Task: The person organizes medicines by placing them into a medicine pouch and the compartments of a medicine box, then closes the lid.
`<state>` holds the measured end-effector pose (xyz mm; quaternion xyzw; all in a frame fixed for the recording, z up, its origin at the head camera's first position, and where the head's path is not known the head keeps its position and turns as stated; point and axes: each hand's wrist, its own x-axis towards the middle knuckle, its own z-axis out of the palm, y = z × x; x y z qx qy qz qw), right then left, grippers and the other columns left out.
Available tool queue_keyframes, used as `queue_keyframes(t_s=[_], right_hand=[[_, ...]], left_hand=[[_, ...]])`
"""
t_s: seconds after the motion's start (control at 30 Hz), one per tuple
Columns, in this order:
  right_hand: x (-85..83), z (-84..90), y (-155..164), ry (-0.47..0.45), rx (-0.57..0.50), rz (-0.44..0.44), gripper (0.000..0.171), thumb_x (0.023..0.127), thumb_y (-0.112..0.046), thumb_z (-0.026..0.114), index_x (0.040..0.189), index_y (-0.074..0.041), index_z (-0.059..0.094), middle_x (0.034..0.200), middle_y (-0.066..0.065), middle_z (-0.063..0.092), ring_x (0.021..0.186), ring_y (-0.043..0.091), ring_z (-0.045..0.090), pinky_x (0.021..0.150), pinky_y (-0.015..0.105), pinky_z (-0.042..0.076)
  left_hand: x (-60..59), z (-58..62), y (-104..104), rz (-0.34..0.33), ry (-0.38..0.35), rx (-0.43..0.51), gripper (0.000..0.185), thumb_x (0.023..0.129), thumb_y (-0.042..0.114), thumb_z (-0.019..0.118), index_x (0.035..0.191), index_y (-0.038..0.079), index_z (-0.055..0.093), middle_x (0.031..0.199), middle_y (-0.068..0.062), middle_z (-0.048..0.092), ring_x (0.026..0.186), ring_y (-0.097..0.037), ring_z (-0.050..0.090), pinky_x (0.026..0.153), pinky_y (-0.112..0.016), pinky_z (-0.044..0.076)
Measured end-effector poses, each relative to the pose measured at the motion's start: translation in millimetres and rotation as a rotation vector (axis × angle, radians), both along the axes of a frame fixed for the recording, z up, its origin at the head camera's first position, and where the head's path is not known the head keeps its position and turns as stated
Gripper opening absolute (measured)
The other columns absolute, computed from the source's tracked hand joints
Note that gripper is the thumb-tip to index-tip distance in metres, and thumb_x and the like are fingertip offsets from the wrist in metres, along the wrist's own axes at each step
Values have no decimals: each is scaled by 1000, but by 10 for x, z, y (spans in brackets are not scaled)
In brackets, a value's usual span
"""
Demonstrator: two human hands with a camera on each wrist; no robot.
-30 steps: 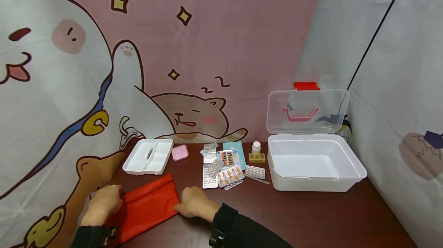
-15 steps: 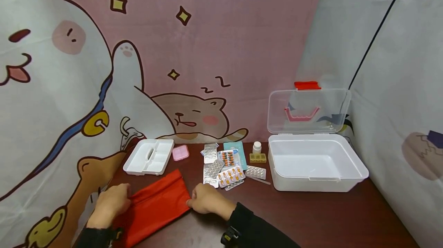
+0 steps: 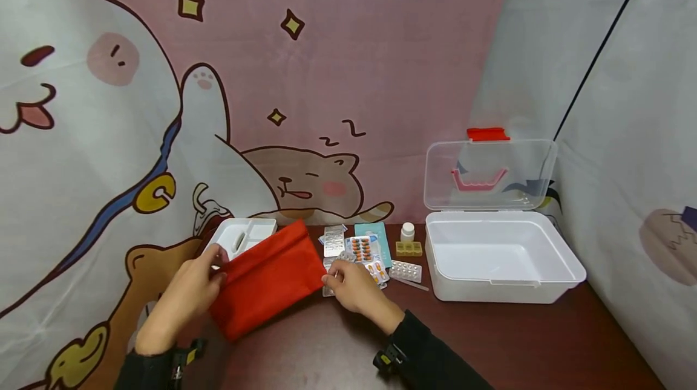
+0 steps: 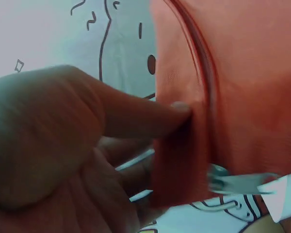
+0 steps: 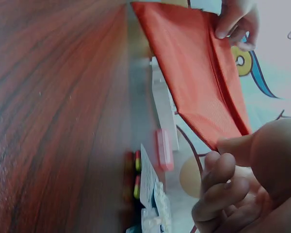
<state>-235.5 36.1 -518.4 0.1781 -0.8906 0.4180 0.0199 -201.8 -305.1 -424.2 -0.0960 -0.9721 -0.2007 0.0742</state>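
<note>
A flat red zip pouch (image 3: 272,287) is held up over the table between my two hands, tilted with its right side higher. At its left end, my left hand (image 3: 190,287) pinches the strip beside the zip, and the left wrist view shows the thumb flat on the fabric with the metal zip pull (image 4: 242,183) just below. My right hand (image 3: 359,288) pinches the pouch's right corner between thumb and fingers, in front of some blister packs (image 3: 362,249). In the right wrist view the pouch's lower edge hangs clear of the tabletop (image 5: 63,121).
Behind the pouch is a white divided tray (image 3: 256,227), partly covered. A pink case (image 5: 164,150) shows only in the right wrist view. A white bottle (image 3: 407,231) and a yellow pill case (image 3: 408,249) stand left of the white box (image 3: 506,290), whose clear lid (image 3: 490,157) is raised.
Both hands have lifted the pouch off the table, moving it up and to the right. It now covers part of the white tray and the pink case in the head view.
</note>
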Motion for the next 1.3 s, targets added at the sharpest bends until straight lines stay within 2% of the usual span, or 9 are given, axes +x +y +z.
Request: queue_keyframes(t_s=[0.13, 0.3, 0.4, 0.5, 0.83, 1.0, 1.17, 1.23, 1.3], right_hand=[[-63, -16, 50, 60, -39, -38, 18, 103, -23, 74, 86, -21, 71, 70, -7, 60, 64, 4, 49, 62, 25, 41], [-92, -57, 82, 36, -140, -65, 18, 104, -19, 73, 86, -17, 71, 71, -2, 67, 57, 2, 54, 61, 23, 46], [-110, -84, 94, -45, -283, -50, 15, 107, -14, 69, 92, -10, 69, 76, 10, 73, 54, 15, 69, 56, 28, 58], [-135, -90, 111, -112, -444, -51, 12, 109, -10, 66, 99, -3, 68, 83, 22, 74, 62, 37, 79, 56, 45, 65], [-228, -90, 173, -137, -628, -105, 14, 109, -11, 68, 106, 3, 67, 97, 33, 73, 80, 51, 80, 74, 56, 68], [-248, -88, 221, -205, -580, -113, 21, 109, -14, 66, 124, 1, 68, 113, 33, 75, 85, 46, 83, 74, 53, 69], [-175, -35, 181, -257, -447, -79, 66, 108, -17, 62, 169, -7, 41, 131, 25, 77, 78, 41, 82, 59, 40, 64], [-122, -4, 139, -231, -394, -46, 71, 107, -18, 63, 172, -7, 37, 134, 23, 77, 77, 39, 81, 56, 34, 61], [-61, 25, 99, -140, -299, 5, 62, 107, -18, 64, 165, -5, 49, 135, 19, 77, 86, 33, 81, 66, 30, 62]], left_hand=[[-40, 53, 126, -56, 5, 47, 24, 95, -3, 70, 109, 13, 60, 106, -9, 77, 82, -18, 64, 69, -31, 51], [-107, 10, 259, -121, -136, 125, 25, 97, 1, 68, 116, 16, 67, 100, -5, 71, 74, -16, 58, 63, -28, 50], [-160, -67, 320, -150, -225, 172, 28, 101, 3, 66, 122, 19, 73, 101, -5, 69, 75, -16, 56, 63, -28, 49], [-212, -126, 399, -177, -260, 211, 32, 103, 3, 64, 127, 20, 75, 112, -6, 70, 78, -16, 58, 66, -28, 50], [-270, -150, 673, -211, -87, 184, 29, 105, 3, 66, 124, 20, 80, 127, -1, 76, 108, -20, 66, 89, -36, 59], [-248, -35, 794, -208, 1, 177, 41, 102, -1, 59, 132, 18, 79, 137, -5, 76, 106, -21, 67, 87, -37, 57], [-173, 118, 919, -198, 53, 90, 38, 101, 1, 62, 134, 12, 79, 139, -8, 76, 111, -24, 72, 94, -47, 61], [-145, 144, 951, -207, 55, 47, 38, 101, 0, 64, 135, 9, 78, 139, -10, 75, 109, -25, 72, 94, -47, 62], [-126, 149, 971, -211, 55, 17, 39, 102, -1, 64, 137, 7, 77, 141, -11, 73, 109, -25, 71, 94, -48, 62]])
